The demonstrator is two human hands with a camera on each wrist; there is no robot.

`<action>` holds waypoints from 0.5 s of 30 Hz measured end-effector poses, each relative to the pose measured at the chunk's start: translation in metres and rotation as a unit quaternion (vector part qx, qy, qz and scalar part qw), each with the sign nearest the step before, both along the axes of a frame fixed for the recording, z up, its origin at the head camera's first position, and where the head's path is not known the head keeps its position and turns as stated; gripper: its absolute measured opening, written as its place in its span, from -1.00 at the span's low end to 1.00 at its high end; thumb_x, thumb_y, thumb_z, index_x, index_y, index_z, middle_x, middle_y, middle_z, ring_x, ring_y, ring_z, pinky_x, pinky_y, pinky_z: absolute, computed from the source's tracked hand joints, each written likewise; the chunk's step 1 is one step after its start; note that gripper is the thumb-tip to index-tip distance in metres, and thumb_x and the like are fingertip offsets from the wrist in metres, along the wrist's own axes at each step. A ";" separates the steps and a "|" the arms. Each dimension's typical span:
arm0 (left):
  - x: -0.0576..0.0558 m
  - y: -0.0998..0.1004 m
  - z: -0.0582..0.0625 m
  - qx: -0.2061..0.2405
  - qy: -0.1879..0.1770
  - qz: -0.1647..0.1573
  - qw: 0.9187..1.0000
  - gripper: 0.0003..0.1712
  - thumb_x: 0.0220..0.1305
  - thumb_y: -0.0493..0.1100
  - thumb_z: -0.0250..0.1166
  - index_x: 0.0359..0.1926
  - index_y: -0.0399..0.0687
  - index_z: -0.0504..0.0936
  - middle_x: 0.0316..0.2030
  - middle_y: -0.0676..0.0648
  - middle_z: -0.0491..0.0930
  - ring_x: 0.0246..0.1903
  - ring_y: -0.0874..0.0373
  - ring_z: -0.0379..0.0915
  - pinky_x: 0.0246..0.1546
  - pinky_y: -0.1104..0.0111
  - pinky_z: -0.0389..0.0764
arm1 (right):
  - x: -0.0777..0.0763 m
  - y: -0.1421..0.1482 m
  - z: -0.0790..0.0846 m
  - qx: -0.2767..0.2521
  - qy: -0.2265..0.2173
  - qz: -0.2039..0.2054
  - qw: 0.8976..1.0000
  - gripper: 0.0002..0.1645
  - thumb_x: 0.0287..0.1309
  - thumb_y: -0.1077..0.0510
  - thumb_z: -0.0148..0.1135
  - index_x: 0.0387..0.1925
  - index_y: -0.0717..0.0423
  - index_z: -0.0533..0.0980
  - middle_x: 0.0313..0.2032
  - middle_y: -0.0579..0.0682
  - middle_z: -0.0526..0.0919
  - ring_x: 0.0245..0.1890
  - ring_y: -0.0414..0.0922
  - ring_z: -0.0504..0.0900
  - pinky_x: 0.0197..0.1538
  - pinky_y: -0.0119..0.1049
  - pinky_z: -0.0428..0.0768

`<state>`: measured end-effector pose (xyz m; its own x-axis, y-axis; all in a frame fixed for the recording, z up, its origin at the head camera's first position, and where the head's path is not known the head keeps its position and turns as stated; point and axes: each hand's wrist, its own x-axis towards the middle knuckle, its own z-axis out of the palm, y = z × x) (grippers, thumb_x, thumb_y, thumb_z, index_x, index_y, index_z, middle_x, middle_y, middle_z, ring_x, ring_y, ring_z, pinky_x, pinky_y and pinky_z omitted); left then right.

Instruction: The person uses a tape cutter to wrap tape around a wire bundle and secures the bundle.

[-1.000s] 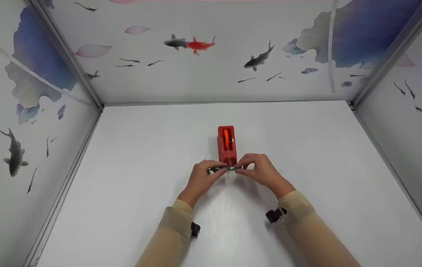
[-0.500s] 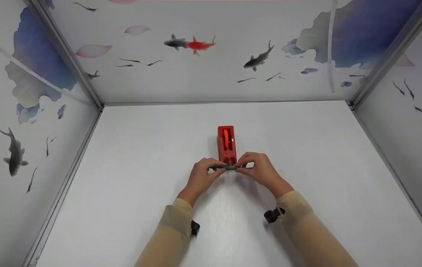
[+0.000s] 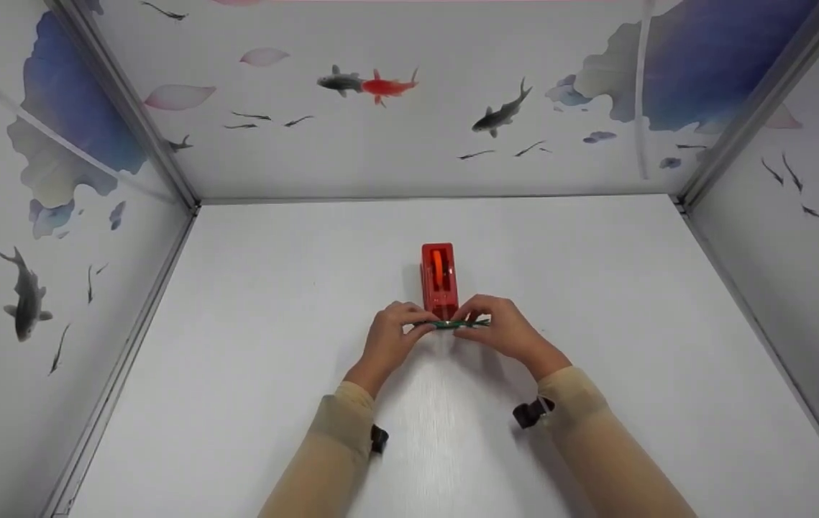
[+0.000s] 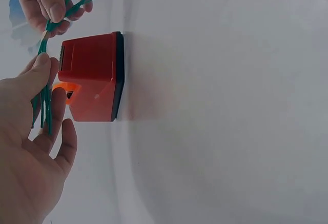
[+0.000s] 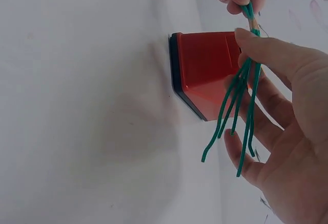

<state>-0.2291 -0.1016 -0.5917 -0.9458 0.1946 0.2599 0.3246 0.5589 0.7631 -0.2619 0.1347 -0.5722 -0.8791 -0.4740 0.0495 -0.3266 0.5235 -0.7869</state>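
Observation:
Both hands hold a bundle of thin green wires (image 3: 446, 324) level above the table, just in front of a red tape dispenser (image 3: 439, 277). My left hand (image 3: 389, 338) pinches one side of the bundle between thumb and fingers. On the other side my right hand (image 3: 506, 334) does likewise, and loose green wire ends (image 5: 241, 96) hang past its fingers in the right wrist view. Between the two pinches shows a short tan, shiny band (image 5: 254, 24), apparently tape around the wires. An orange wheel (image 3: 438, 267) sits inside the dispenser, whose cutter edge faces the hands.
The white table (image 3: 272, 302) is enclosed by printed white panels (image 3: 409, 144) at the back and both sides. Metal frame strips (image 3: 129, 345) run along the edges. A small black camera (image 3: 533, 413) is strapped on the right wrist.
Both hands stay in nearly the same place in front of the dispenser. The wires have shifted slightly in the fingers, and more green ends now show beyond the right fingertips.

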 end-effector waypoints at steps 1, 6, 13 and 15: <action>0.000 0.000 0.000 -0.002 0.004 0.002 1.000 -0.83 0.26 -0.10 0.47 -0.14 0.22 0.86 -0.20 0.13 0.75 -0.12 0.19 0.55 -0.03 0.20 0.64 | -0.001 0.001 0.000 0.000 -0.009 0.008 1.000 -0.80 0.18 0.10 0.52 -0.16 -0.20 0.73 -0.15 -0.21 0.75 -0.11 -0.13 0.64 0.10 -0.05 0.64; 0.000 -0.001 0.001 -0.005 0.020 0.008 1.000 -0.82 0.24 -0.13 0.48 -0.13 0.20 0.87 -0.20 0.12 0.75 -0.12 0.19 0.55 -0.05 0.29 0.63 | -0.002 0.002 0.002 0.014 -0.066 0.022 0.997 -0.71 0.31 -0.10 0.40 0.02 -0.22 0.71 -0.01 -0.20 0.75 0.05 -0.11 0.66 0.27 0.03 0.58; 0.001 0.001 0.004 -0.014 0.033 0.020 0.999 -0.80 0.24 -0.15 0.48 -0.11 0.18 0.87 -0.18 0.12 0.73 -0.09 0.18 0.55 -0.03 0.32 0.62 | -0.003 0.003 0.005 0.020 -0.088 0.035 0.995 -0.69 0.44 -0.09 0.25 0.06 -0.12 0.71 -0.04 -0.12 0.78 0.09 -0.05 0.66 0.25 0.03 0.61; 0.001 0.001 0.004 -0.021 0.036 0.023 0.999 -0.79 0.24 -0.15 0.48 -0.11 0.18 0.86 -0.17 0.11 0.73 -0.08 0.18 0.54 -0.03 0.33 0.62 | -0.004 0.003 0.005 0.018 -0.085 0.034 0.996 -0.73 0.44 -0.03 0.27 0.04 -0.10 0.71 -0.05 -0.10 0.78 0.08 -0.05 0.67 0.23 0.00 0.63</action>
<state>-0.2278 -0.1006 -0.5876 -0.9332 0.1624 0.3206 0.3508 0.6052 0.7146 -0.2654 0.1374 -0.5675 -0.8396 -0.5308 -0.1157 -0.2256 0.5345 -0.8145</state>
